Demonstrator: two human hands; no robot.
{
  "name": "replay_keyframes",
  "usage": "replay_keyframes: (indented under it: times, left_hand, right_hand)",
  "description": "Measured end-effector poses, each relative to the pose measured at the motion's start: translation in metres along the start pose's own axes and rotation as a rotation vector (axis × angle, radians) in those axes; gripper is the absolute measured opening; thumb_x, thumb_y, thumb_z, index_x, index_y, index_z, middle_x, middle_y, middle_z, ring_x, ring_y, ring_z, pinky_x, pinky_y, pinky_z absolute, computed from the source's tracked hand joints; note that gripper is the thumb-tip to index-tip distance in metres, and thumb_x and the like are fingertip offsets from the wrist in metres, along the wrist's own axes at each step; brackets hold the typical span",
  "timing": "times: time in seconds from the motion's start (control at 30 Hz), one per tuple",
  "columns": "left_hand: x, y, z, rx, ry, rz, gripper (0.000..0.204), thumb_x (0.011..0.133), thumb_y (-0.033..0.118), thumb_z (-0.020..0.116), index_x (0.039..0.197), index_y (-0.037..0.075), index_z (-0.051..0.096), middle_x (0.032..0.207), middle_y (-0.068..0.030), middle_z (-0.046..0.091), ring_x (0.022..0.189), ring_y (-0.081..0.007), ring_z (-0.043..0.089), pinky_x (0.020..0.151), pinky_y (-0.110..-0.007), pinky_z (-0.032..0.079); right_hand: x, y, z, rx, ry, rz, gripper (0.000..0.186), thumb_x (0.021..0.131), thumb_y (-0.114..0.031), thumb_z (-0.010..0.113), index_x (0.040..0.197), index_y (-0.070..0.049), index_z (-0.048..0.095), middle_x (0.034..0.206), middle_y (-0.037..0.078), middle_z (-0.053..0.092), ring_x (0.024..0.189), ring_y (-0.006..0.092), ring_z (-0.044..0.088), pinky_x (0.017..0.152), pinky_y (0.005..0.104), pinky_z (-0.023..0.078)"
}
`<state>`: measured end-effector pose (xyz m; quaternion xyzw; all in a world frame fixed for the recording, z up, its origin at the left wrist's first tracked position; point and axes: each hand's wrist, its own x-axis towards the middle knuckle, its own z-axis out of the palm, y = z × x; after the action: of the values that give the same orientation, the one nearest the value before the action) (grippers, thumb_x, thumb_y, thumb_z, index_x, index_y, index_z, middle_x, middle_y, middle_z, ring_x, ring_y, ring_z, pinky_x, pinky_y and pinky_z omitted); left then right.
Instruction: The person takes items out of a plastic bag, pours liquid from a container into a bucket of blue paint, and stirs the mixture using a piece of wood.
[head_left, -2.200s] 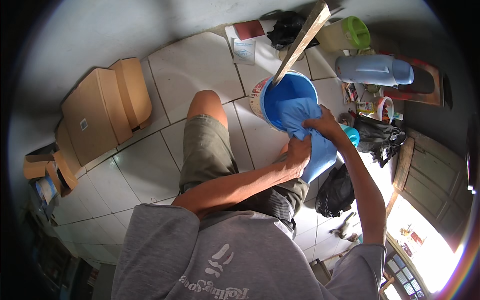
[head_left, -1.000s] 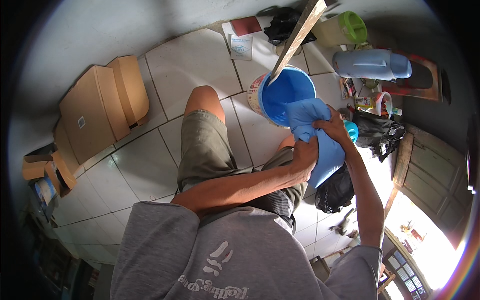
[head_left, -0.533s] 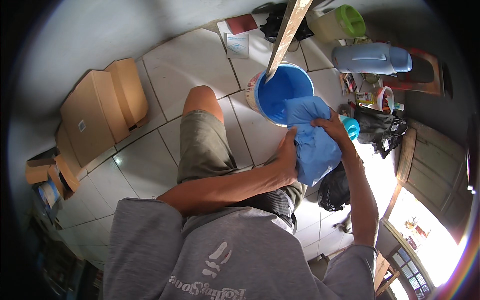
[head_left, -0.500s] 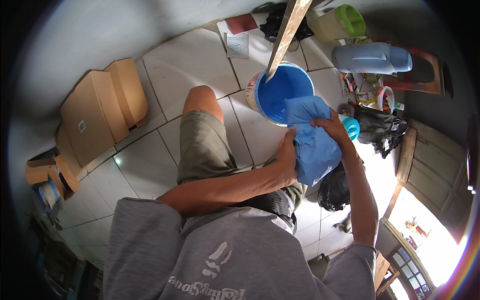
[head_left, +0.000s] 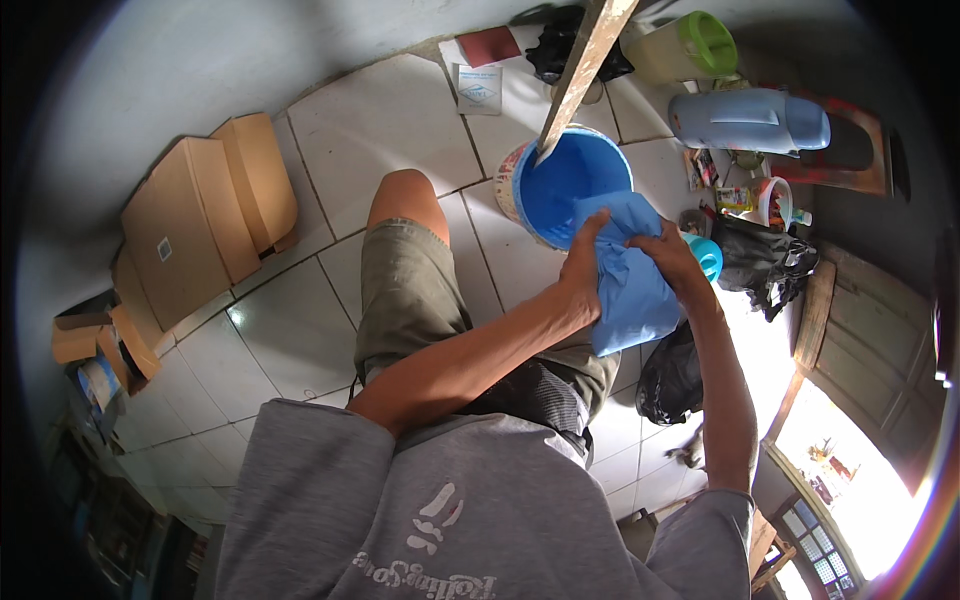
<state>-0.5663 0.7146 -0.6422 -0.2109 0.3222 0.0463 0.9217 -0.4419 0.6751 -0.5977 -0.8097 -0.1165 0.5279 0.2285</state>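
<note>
Right at the near edge of the bucket (head_left: 508, 192), we have the blue bundle (head_left: 635, 295), creased and soft, its upper end overlapping the rim and the rest hanging back toward our lap; cloth or plastic, we can't tell! Our left hand (head_left: 580, 262) grips its left side, thumb laid along the top, the other fingers mostly hidden. Across from it, our right hand (head_left: 675, 262) pinches the right edge, thumb on the face of the bundle. Both grips are closed on it, folks!

Inside the bucket, blue walls, and a wooden plank (head_left: 585, 78) slanting up out of it. Just beyond our right wrist sits a turquoise lid (head_left: 708, 258), then a crumpled black bag (head_left: 765, 262). Farther up, we spot a pale-blue flask (head_left: 745, 122) on its side and a green-lidded container (head_left: 685, 48). Well apart, on our left, cardboard boxes (head_left: 185, 222) lean by the wall.
</note>
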Motion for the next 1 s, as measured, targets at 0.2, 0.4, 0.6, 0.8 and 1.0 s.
replay_keyframes:
  times: [0.2, 0.4, 0.6, 0.8, 1.0]
  left_hand:
    - [0.014, 0.000, 0.003, -0.030, 0.098, -0.029, 0.074, 0.068, 0.062, 0.058, 0.115, 0.006, 0.047, 0.109, -0.0134, 0.054, 0.095, -0.0289, 0.056, 0.085, -0.042, 0.044]
    - [0.022, -0.001, -0.005, -0.014, 0.105, -0.071, 0.075, 0.066, 0.064, 0.058, 0.114, 0.006, 0.047, 0.108, -0.0142, 0.054, 0.096, -0.0296, 0.055, 0.085, -0.043, 0.044]
    - [0.021, 0.002, -0.010, 0.029, 0.041, -0.109, 0.067, 0.071, 0.058, 0.056, 0.113, 0.006, 0.047, 0.104, -0.0142, 0.055, 0.092, -0.0288, 0.057, 0.081, -0.042, 0.047]
    - [0.023, -0.008, -0.010, 0.027, 0.132, -0.073, 0.059, 0.075, 0.050, 0.054, 0.112, 0.005, 0.046, 0.101, -0.0145, 0.055, 0.087, -0.0273, 0.058, 0.078, -0.042, 0.049]
    - [0.020, -0.013, -0.009, -0.020, 0.114, -0.067, 0.054, 0.077, 0.047, 0.051, 0.110, 0.005, 0.046, 0.098, -0.0144, 0.056, 0.085, -0.0267, 0.059, 0.075, -0.041, 0.050]
  right_hand:
    - [-0.009, -0.008, 0.002, -0.164, -0.073, -0.051, 0.042, 0.073, -0.010, 0.058, 0.112, 0.004, 0.049, 0.099, 0.016, 0.059, 0.085, 0.0193, 0.059, 0.074, 0.0287, 0.047]
    - [-0.012, -0.002, 0.002, -0.232, -0.109, -0.109, 0.040, 0.076, -0.011, 0.056, 0.112, 0.004, 0.049, 0.100, 0.015, 0.060, 0.088, 0.0202, 0.058, 0.078, 0.0303, 0.045]
    - [-0.017, -0.015, 0.004, -0.273, -0.177, -0.083, 0.044, 0.078, -0.011, 0.058, 0.117, 0.005, 0.043, 0.105, 0.014, 0.055, 0.092, 0.0181, 0.056, 0.079, 0.0287, 0.045]
    - [-0.021, -0.014, 0.007, -0.278, -0.063, -0.152, 0.037, 0.075, -0.011, 0.057, 0.109, 0.002, 0.052, 0.092, 0.014, 0.062, 0.082, 0.0186, 0.060, 0.073, 0.0281, 0.048]
    - [-0.027, -0.023, 0.009, -0.297, -0.047, -0.113, 0.036, 0.075, -0.011, 0.058, 0.108, 0.001, 0.053, 0.089, 0.012, 0.062, 0.079, 0.0170, 0.060, 0.070, 0.0276, 0.048]
